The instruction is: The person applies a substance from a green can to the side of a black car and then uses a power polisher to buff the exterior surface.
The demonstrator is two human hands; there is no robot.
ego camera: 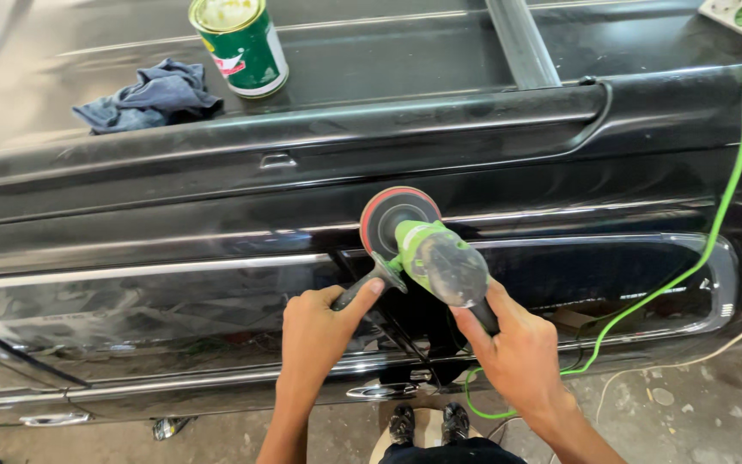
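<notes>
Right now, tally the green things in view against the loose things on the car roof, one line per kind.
Green polisher, held by left hand and right hand: 1
Green power cord: 1
Green tin can on the roof: 1
Blue rag on the roof: 1
Total: 4

We have one view only, from a camera on the person's head. It looks steeply down and forward over both forearms, close to the left hand (315, 331) and right hand (517, 352). The black car (173, 283) fills most of the frame, side and roof together. At the bottom edge we see the person's shoes (427, 423) on the floor (689, 412).
</notes>
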